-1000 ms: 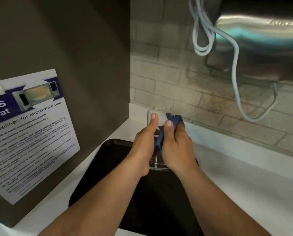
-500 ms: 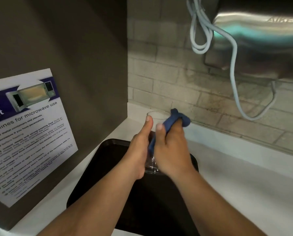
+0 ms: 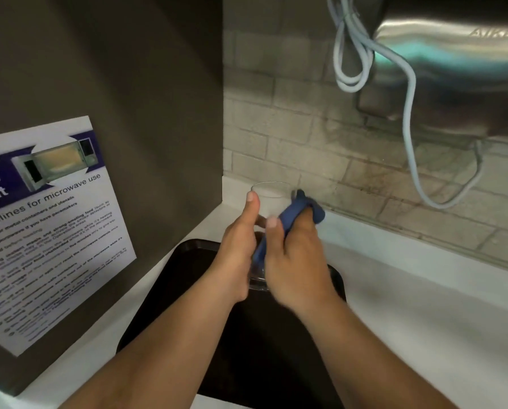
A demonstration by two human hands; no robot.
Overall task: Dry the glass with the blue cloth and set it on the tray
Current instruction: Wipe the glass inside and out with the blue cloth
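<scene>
A clear drinking glass (image 3: 269, 193) stands upright between my two hands, held above the far end of the black tray (image 3: 188, 261). My left hand (image 3: 236, 255) grips its left side, thumb up near the rim. My right hand (image 3: 297, 261) presses the blue cloth (image 3: 294, 211) against the glass's right side; the cloth bunches out above my fingers and runs down between the hands. Most of the glass's body is hidden by my hands; only its rim and a bit of its base show.
The tray lies on a white counter (image 3: 424, 320). A dark cabinet side with a microwave-use poster (image 3: 46, 231) stands at left. A tiled wall (image 3: 291, 128) is behind, with a steel hand dryer (image 3: 453, 54) and a hanging pale cable (image 3: 409, 128) up right.
The blue cloth has shifted over the glass's right side, bunching farther up and right past my fingers. Both hands and the glass stay over the tray's far end.
</scene>
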